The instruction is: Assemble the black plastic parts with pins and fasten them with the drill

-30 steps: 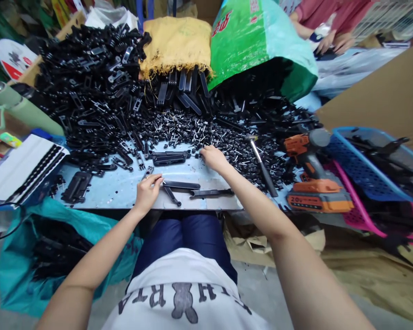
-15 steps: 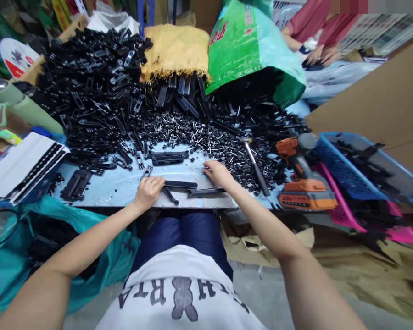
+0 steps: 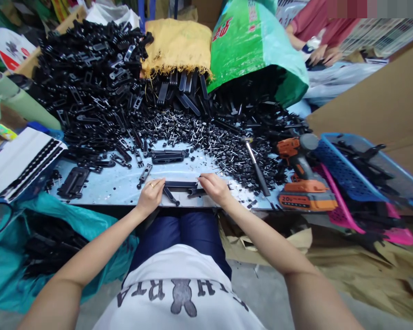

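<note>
My left hand (image 3: 152,194) is closed around the left end of a long black plastic bar (image 3: 179,184), which lies at the table's front edge. A shorter black arm (image 3: 171,197) slants down from under it. At the bar's right end, my right hand (image 3: 213,187) pinches a small pin (image 3: 198,180), mostly hidden by the fingers. Another dark piece (image 3: 194,192) lies under that hand. Left of the bar sits a loose black link (image 3: 144,175). Behind it rests an assembled black part (image 3: 168,156).
Heaps of black plastic parts (image 3: 92,91) and metal pins (image 3: 179,128) cover the back. A hammer (image 3: 256,167) and an orange cordless drill (image 3: 301,178) lie right, beside a blue basket (image 3: 351,165). A teal bag (image 3: 7,270) hangs low left. A co-worker's hands (image 3: 323,56) show at back right.
My right hand has moved from the edge of the pin heap, left and down to the bar's right end. My left hand still holds the bar in nearly the same place.
</note>
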Tool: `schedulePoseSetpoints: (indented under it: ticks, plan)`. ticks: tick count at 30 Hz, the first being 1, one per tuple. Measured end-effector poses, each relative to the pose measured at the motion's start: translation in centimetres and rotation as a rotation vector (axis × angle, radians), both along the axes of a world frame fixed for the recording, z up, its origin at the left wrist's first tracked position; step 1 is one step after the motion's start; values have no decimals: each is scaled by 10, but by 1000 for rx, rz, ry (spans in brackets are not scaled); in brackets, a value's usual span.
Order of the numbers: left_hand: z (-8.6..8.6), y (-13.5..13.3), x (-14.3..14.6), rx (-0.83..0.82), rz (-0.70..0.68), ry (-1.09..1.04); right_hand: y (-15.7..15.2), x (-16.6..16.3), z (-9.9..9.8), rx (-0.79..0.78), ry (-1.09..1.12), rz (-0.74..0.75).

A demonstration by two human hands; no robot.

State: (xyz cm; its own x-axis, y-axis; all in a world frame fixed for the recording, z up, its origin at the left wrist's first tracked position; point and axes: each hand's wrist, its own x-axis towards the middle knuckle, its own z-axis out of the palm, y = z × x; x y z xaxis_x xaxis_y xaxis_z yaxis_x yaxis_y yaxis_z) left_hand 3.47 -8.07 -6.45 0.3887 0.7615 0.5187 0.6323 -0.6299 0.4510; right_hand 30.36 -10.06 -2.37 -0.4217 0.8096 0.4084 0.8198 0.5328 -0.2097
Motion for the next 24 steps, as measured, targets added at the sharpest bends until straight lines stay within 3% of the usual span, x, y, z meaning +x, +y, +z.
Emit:
schedulePoseSetpoints:
  ticks: [4, 7, 14, 20, 24]
  plan:
    - [2, 0, 0, -2, 15, 14, -1, 3, -6, 68, -116, 249]
    - [9, -2, 1, -7, 36, 65, -6, 8, -13, 72, -117, 342]
    - [32, -4, 46, -65, -256, 322, -15, 15, -22, 115, 8, 324]
    - [34, 4, 78, -170, -241, 452, -9, 16, -21, 42, 39, 163]
    - [30, 3, 76, -187, -227, 426, -7, 18, -28, 79, 57, 198]
